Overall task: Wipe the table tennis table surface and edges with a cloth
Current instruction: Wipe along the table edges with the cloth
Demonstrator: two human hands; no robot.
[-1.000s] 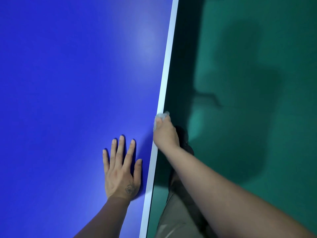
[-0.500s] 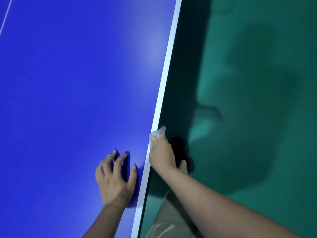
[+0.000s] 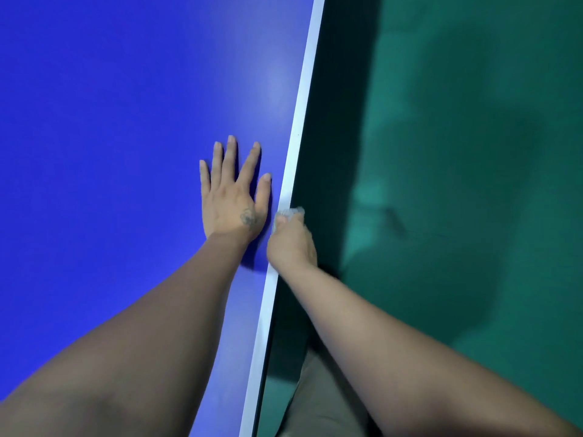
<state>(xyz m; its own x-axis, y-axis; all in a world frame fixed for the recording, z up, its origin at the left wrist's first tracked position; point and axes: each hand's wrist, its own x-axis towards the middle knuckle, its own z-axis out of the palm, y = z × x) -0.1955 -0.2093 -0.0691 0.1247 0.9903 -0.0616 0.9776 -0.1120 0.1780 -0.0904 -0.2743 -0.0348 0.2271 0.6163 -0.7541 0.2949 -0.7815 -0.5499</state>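
Note:
The blue table tennis table (image 3: 120, 127) fills the left of the view, with its white edge line (image 3: 303, 96) running from top to bottom. My left hand (image 3: 233, 197) lies flat on the blue surface, fingers straight and spread, just left of the edge. My right hand (image 3: 291, 244) grips a small pale cloth (image 3: 291, 212) and holds it against the table's side edge. Most of the cloth is hidden inside the fist.
Green floor (image 3: 473, 184) lies to the right of the table, darkened by my shadow. My leg in beige trousers (image 3: 318, 402) stands close beside the table edge at the bottom.
My left hand has gone from curled fingers to flat and spread, further forward on the table. The right hand with the cloth stays on the edge, beside the left wrist.

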